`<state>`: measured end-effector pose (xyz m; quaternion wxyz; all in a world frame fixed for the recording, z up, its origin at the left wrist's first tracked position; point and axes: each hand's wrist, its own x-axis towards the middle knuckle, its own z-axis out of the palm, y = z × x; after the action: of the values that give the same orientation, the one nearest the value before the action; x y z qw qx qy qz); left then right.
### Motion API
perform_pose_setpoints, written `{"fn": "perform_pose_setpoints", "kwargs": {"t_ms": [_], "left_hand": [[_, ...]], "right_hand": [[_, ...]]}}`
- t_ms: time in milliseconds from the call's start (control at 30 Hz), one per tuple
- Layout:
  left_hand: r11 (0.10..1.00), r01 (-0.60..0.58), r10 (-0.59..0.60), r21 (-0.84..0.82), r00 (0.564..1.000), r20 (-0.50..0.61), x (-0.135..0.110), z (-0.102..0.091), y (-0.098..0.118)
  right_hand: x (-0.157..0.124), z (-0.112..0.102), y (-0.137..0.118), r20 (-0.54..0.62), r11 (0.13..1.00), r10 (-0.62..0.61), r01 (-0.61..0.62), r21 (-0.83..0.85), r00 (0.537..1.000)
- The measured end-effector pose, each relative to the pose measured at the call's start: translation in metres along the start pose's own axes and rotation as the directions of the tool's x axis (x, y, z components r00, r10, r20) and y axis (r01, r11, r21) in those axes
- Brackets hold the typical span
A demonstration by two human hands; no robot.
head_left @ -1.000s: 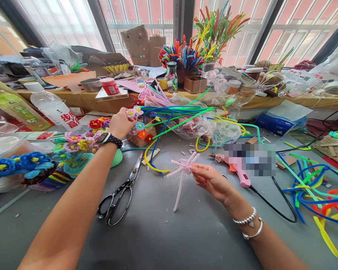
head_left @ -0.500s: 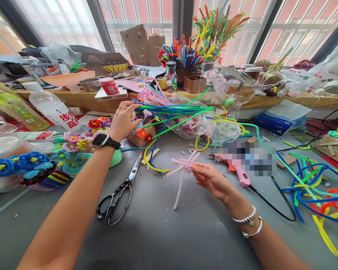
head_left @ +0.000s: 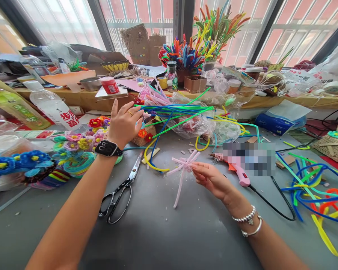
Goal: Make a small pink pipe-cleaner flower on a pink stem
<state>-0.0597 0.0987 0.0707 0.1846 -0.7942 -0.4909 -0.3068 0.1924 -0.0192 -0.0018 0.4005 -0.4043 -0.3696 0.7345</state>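
Between the thumb and fingers of my right hand (head_left: 211, 178) is a pale pink pipe-cleaner piece (head_left: 183, 163). Several short arms spread from its middle, and one longer strand hangs toward the table. My left hand (head_left: 125, 122) is open, palm down, fingers spread, at the left end of a bundle of green and blue pipe cleaners (head_left: 183, 109); whether the fingertips touch it I cannot tell. Under and beside that hand are small pipe-cleaner flowers (head_left: 142, 133). Black-handled scissors (head_left: 126, 183) lie open below the left hand. A pink glue gun (head_left: 239, 172), partly blurred out, rests right of my right hand.
Loose coloured pipe cleaners (head_left: 312, 187) lie on the right. Finished blue flowers (head_left: 25, 163) and a clear bottle (head_left: 52, 105) stand left. Crumpled clear plastic (head_left: 194, 125) lies under the bundle. A blue tissue pack (head_left: 280, 118) sits back right. The ledge behind holds jars and pipe-cleaner plants.
My left hand has turned palm down and its fingers have spread, drawing slightly away from the bundle's end. The right hand stays put with the pink piece.
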Motion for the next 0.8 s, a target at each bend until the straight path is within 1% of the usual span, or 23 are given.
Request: {"fn": "perform_pose_setpoints", "kwargs": {"t_ms": [67, 133, 167, 200, 233, 267, 300, 333, 367, 467, 500, 533, 567, 633, 667, 733, 800], "left_hand": [[0.999, 0.016, -0.019, -0.049, 0.997, -0.076, -0.013, -0.009, 0.023], [0.991, 0.034, -0.042, -0.129, 0.997, -0.065, -0.03, -0.013, 0.052], [0.981, 0.059, -0.059, -0.182, 0.998, 0.007, -0.038, -0.013, 0.067], [0.964, 0.102, -0.068, -0.245, 0.987, 0.143, -0.046, -0.012, 0.081], [0.933, 0.157, -0.052, -0.322, 0.949, 0.312, -0.052, -0.009, 0.093], [0.882, 0.227, -0.004, -0.414, 0.88, 0.474, -0.058, -0.006, 0.103], [0.804, 0.319, 0.046, -0.502, 0.809, 0.586, -0.061, -0.002, 0.11], [0.719, 0.397, 0.074, -0.571, 0.773, 0.63, -0.063, 0.002, 0.114], [0.672, 0.451, 0.037, -0.588, 0.772, 0.635, -0.064, 0.005, 0.117], [0.693, 0.524, -0.168, -0.495, 0.785, 0.596, -0.063, 0.009, 0.116], [0.694, 0.539, -0.199, -0.478, 0.782, 0.591, -0.062, 0.01, 0.115], [0.677, 0.552, -0.194, -0.486, 0.771, 0.607, -0.06, 0.01, 0.115], [0.644, 0.563, -0.145, -0.519, 0.755, 0.639, -0.059, 0.01, 0.116], [0.525, 0.587, 0.013, -0.617, 0.719, 0.695, -0.057, 0.012, 0.122], [0.459, 0.593, 0.077, -0.662, 0.716, 0.694, -0.057, 0.014, 0.126], [0.325, 0.611, 0.086, -0.721, 0.74, 0.667, -0.057, 0.016, 0.134], [0.19, 0.633, 0.025, -0.751, 0.761, 0.648, -0.059, 0.017, 0.137]], "right_hand": [[0.0, 0.0, 0.0, -0.021, 1.0, -0.014, 0.014, 0.02, 1.0], [0.001, 0.0, 0.001, -0.055, 0.997, -0.049, 0.052, 0.05, 0.997], [0.001, 0.0, 0.001, -0.077, 0.995, -0.072, 0.077, 0.065, 0.994], [0.001, 0.0, 0.001, -0.1, 0.992, -0.094, 0.102, 0.078, 0.99], [0.002, 0.0, 0.001, -0.122, 0.988, -0.115, 0.126, 0.091, 0.986], [0.002, -0.001, 0.0, -0.142, 0.983, -0.135, 0.15, 0.104, 0.981], [0.002, -0.001, -0.001, -0.16, 0.978, -0.156, 0.175, 0.116, 0.975], [0.002, -0.002, -0.002, -0.179, 0.972, -0.175, 0.199, 0.125, 0.968], [0.001, -0.003, -0.004, -0.199, 0.967, -0.193, 0.221, 0.131, 0.961], [-0.001, -0.004, -0.011, -0.263, 0.951, -0.24, 0.28, 0.128, 0.935], [-0.002, -0.004, -0.012, -0.282, 0.946, -0.251, 0.297, 0.134, 0.926], [-0.003, -0.004, -0.013, -0.294, 0.941, -0.255, 0.306, 0.146, 0.921], [-0.003, -0.004, -0.014, -0.298, 0.937, -0.252, 0.309, 0.163, 0.921], [-0.004, -0.003, -0.013, -0.273, 0.937, -0.229, 0.288, 0.198, 0.934], [-0.003, -0.002, -0.012, -0.247, 0.94, -0.215, 0.269, 0.212, 0.945], [-0.002, -0.001, -0.01, -0.186, 0.945, -0.193, 0.233, 0.231, 0.963], [-0.001, 0.0, -0.007, -0.133, 0.951, -0.177, 0.204, 0.23, 0.975]]}}
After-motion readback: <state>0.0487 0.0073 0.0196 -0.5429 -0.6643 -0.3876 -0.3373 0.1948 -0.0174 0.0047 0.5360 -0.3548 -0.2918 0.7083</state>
